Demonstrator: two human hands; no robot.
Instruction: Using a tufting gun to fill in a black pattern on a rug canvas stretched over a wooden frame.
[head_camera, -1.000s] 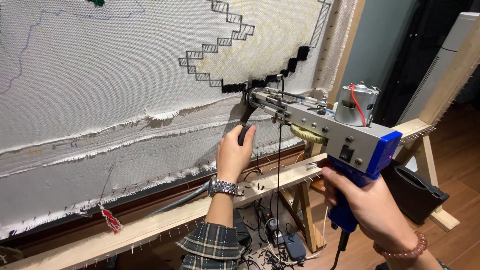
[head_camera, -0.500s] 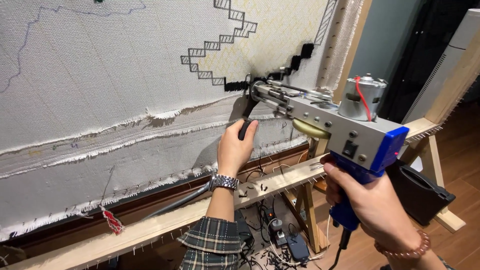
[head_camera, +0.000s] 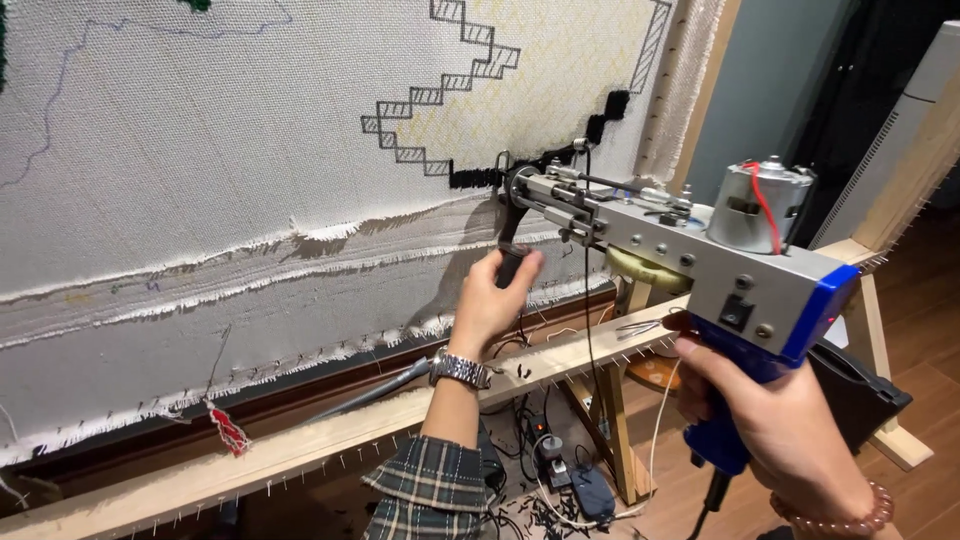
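A tufting gun (head_camera: 690, 250) with a grey metal body, blue grip and silver motor on top points at a white cloth (head_camera: 250, 150) stretched on a wooden frame. Its needle end touches the cloth at a strip of black tufted yarn (head_camera: 475, 178). My right hand (head_camera: 780, 420) grips the blue handle at lower right. My left hand (head_camera: 495, 300), with a metal watch on the wrist, is closed around the gun's black front handle under the needle. Stepped black outlines and yellow grid lines are drawn on the cloth above.
The frame's lower wooden bar (head_camera: 300, 450) carries rows of sharp tack points. A red yarn tuft (head_camera: 228, 428) hangs from the cloth edge. Cables and a power strip (head_camera: 560, 470) lie on the floor below. A black bag (head_camera: 860, 400) sits at right.
The gun and both hands have shifted slightly right and down along the black line; the view has drifted a little. Both grips are unchanged.
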